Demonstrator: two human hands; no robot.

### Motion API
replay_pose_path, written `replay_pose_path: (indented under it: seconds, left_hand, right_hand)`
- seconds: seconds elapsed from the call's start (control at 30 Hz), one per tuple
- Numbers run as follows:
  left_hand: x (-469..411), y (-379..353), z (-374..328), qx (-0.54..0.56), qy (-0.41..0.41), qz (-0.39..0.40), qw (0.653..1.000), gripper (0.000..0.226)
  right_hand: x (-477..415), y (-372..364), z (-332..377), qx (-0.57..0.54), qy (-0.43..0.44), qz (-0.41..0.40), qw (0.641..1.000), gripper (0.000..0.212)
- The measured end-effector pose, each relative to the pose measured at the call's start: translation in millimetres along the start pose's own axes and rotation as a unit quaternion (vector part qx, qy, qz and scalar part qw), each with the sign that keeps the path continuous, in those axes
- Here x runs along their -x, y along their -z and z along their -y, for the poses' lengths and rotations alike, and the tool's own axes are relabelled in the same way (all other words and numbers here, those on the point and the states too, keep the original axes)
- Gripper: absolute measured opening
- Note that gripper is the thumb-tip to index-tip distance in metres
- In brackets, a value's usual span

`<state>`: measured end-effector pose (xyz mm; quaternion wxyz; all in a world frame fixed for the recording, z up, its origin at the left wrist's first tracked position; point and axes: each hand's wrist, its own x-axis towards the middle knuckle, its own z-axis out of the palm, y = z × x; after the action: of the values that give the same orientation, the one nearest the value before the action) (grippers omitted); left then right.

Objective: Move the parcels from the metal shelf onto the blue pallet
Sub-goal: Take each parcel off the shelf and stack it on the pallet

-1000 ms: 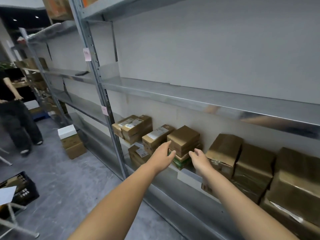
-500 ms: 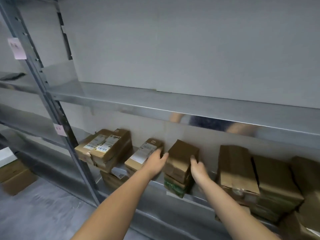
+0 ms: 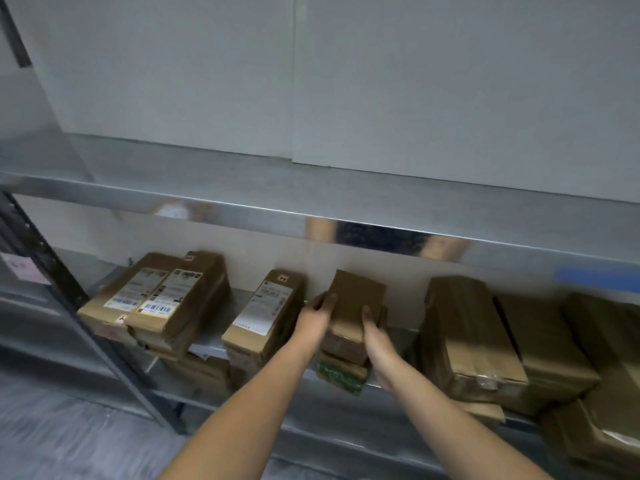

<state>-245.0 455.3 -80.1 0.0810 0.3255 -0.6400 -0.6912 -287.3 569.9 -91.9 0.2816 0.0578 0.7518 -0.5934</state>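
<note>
Two bare hands reach from the bottom of the head view to a small brown cardboard top parcel (image 3: 355,303) on the lower level of a metal shelf (image 3: 398,332). The left hand (image 3: 317,315) grips the parcel's left edge with its fingers curled over it, and the right hand (image 3: 375,336) holds the right side, fingers laid up against the cardboard. This parcel is the highest of a short stack; below it sits another brown box (image 3: 343,348), and at the bottom a green-printed parcel (image 3: 337,374) juts over the shelf's front lip. Whether the held parcel is lifted clear of the box under it cannot be told. Just left stands a brown labelled parcel (image 3: 266,313) with a white shipping label on top, resting on other boxes. Farther left, two more label-topped parcels (image 3: 156,299) lie side by side on a pile beside a dark upright post (image 3: 69,306), which carries a pink tag (image 3: 24,273). To the right, well apart from the hands, large brown taped parcels (image 3: 467,337) crowd together along the shelf. Above them the upper shelf board (image 3: 311,202) runs across, its shiny front edge mirroring the person's arms. A pale wall (image 3: 242,81) fills the top, and grey floor (image 3: 69,427) shows at lower left.
</note>
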Motion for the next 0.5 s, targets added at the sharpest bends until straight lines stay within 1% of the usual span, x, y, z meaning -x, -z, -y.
replay_pose_path:
  seconds: [0.13, 0.23, 0.27, 0.33, 0.37, 0.5]
  left_hand:
    - [21, 3, -4, 0.004, -0.016, -0.006, 1.000, 0.051]
    - [50, 4, -4, -0.007, -0.032, -0.011, 0.999, 0.051]
    - [62, 4, -4, -0.008, -0.041, -0.014, 0.999, 0.047]
    - [88, 3, -1, -0.006, -0.067, -0.008, 0.998, 0.022]
    - [103, 1, 0, -0.003, -0.081, -0.003, 0.997, 0.016]
    - [165, -5, 9, 0.012, -0.121, -0.021, 0.992, 0.016]
  right_hand:
    - [17, 4, 6, -0.012, 0.059, -0.004, 0.998, 0.073]
    - [40, 10, 1, 0.002, 0.056, 0.011, 0.998, 0.076]
    - [48, 15, -2, 0.010, 0.059, 0.020, 0.998, 0.075]
    - [66, 25, -9, 0.013, 0.075, 0.040, 0.996, 0.073]
    - [74, 31, -12, 0.007, 0.084, 0.051, 0.995, 0.070]
    - [116, 49, -27, -0.015, 0.111, 0.073, 0.991, 0.066]
